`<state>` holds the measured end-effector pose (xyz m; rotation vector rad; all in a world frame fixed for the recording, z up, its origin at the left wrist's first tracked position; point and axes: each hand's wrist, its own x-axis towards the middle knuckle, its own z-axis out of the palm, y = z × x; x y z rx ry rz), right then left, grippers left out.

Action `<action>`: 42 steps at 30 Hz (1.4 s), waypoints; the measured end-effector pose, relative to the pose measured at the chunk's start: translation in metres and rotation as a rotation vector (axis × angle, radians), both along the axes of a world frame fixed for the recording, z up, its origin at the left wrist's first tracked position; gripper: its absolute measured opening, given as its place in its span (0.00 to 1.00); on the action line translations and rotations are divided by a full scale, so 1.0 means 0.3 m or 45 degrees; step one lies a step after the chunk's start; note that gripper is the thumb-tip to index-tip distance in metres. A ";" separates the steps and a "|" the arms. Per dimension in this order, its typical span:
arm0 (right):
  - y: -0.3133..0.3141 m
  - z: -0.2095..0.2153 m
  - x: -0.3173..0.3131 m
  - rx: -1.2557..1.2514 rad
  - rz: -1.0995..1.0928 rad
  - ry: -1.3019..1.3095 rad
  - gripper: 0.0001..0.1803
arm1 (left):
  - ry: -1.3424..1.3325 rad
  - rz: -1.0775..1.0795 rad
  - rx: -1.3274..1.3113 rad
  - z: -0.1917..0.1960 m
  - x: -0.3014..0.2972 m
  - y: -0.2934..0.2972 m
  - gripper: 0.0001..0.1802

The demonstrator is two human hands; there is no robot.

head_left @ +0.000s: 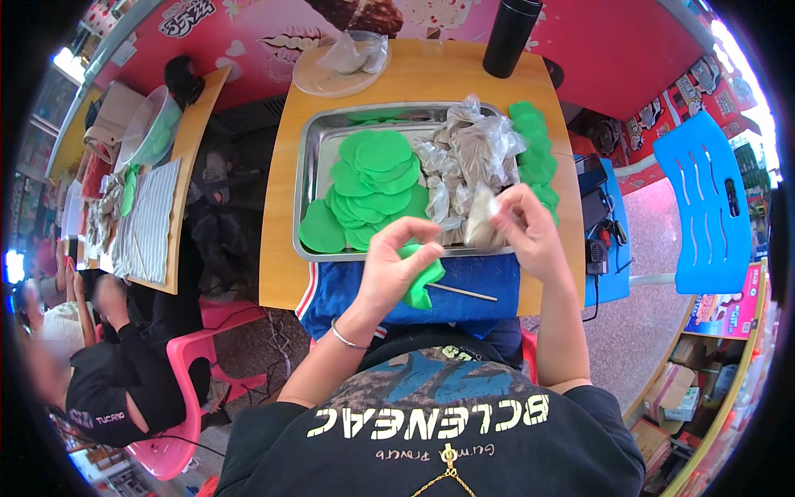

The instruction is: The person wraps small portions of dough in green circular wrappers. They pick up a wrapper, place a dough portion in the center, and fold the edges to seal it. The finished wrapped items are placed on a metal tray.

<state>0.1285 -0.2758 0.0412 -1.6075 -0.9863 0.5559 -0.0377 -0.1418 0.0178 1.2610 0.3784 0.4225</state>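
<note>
My left hand (396, 258) is closed around a limp green disc (425, 286), which hangs below the fingers over a blue cloth (339, 290). A thin pale stick (468, 292) juts out to the right beside it. At the near right of a metal tray (305, 178), my right hand (530, 230) pinches a small beige packet (482, 219), blurred by motion. The tray's left side bears a loose stack of flat green discs (373, 186). A heap of clear plastic bags with greyish-brown contents (476, 149) fills its right side.
More green pieces (537, 157) lie in a row right of the tray. Behind stand a round plastic lid (319, 79) with a bag on it and a black bottle (511, 37). A blue chair (704, 199) is at right; another person (124, 381) sits at left.
</note>
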 end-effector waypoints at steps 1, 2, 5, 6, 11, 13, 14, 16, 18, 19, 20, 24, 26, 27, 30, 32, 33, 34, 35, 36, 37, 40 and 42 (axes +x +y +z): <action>0.006 0.013 -0.024 0.097 0.089 0.068 0.08 | -0.056 0.019 0.068 0.016 0.021 -0.014 0.17; 0.011 0.023 -0.045 0.134 0.163 0.103 0.09 | -0.039 -0.075 0.012 0.019 0.031 -0.018 0.21; 0.020 0.028 -0.064 0.236 0.322 0.011 0.08 | 0.028 -0.245 -0.232 0.003 0.039 -0.026 0.17; 0.015 0.028 -0.058 0.262 0.288 0.055 0.09 | 0.001 -0.212 -0.264 -0.002 0.039 -0.027 0.15; 0.028 -0.029 -0.089 0.495 -0.157 0.824 0.23 | -0.147 0.068 -0.522 -0.005 0.034 -0.045 0.09; 0.019 -0.072 -0.136 0.534 -0.126 1.065 0.30 | -0.195 0.162 -0.682 -0.017 0.042 -0.049 0.12; -0.003 -0.108 -0.160 0.291 -0.040 0.983 0.39 | -0.202 0.183 -0.762 -0.015 0.044 -0.048 0.13; 0.009 -0.127 -0.234 0.218 0.073 1.004 0.29 | -0.189 0.185 -0.834 -0.017 0.042 -0.055 0.12; 0.033 -0.099 -0.277 0.302 -0.067 1.203 0.23 | -0.162 0.155 -0.811 -0.017 0.030 -0.066 0.08; 0.042 -0.112 -0.273 0.414 -0.103 1.291 0.20 | -0.149 0.139 -0.797 -0.015 0.024 -0.071 0.07; 0.050 -0.119 -0.267 0.527 -0.140 1.379 0.18 | -0.117 0.198 -0.743 -0.008 0.029 -0.091 0.09; 0.050 -0.080 -0.213 0.584 -0.299 0.990 0.13 | -0.145 0.198 -0.555 -0.016 0.003 -0.077 0.11; 0.026 -0.059 -0.167 0.359 -0.178 0.557 0.11 | -0.090 0.128 -0.446 0.027 0.001 -0.071 0.13; 0.018 -0.043 -0.157 0.246 -0.117 0.340 0.11 | -0.064 0.091 -0.391 0.038 0.002 -0.069 0.14; 0.029 0.026 -0.158 0.091 -0.074 0.336 0.16 | -0.080 0.012 -0.533 -0.017 -0.005 -0.054 0.14; 0.029 0.067 -0.143 0.078 -0.021 0.430 0.21 | -0.103 0.072 -0.670 -0.044 -0.003 -0.048 0.10; 0.027 0.067 -0.140 0.133 -0.011 0.576 0.22 | -0.142 0.046 -0.684 -0.046 -0.006 -0.046 0.08; 0.025 0.066 -0.137 0.189 0.000 0.722 0.23 | -0.181 0.020 -0.698 -0.046 -0.012 -0.041 0.07; 0.024 0.065 -0.135 0.244 0.012 0.868 0.23 | -0.220 -0.005 -0.711 -0.047 -0.019 -0.035 0.06; 0.022 0.056 -0.134 0.244 0.000 0.834 0.23 | -0.250 -0.068 -0.751 -0.034 -0.022 -0.025 0.07; 0.018 0.046 -0.132 0.199 -0.009 0.764 0.23 | -0.199 -0.046 -0.684 -0.012 -0.019 -0.028 0.07; 0.012 0.039 -0.129 0.058 0.028 0.532 0.23 | -0.075 -0.072 -0.542 0.048 -0.015 -0.033 0.06; 0.014 0.056 -0.131 -0.045 0.138 0.347 0.23 | -0.031 -0.213 -0.531 0.027 -0.026 -0.019 0.06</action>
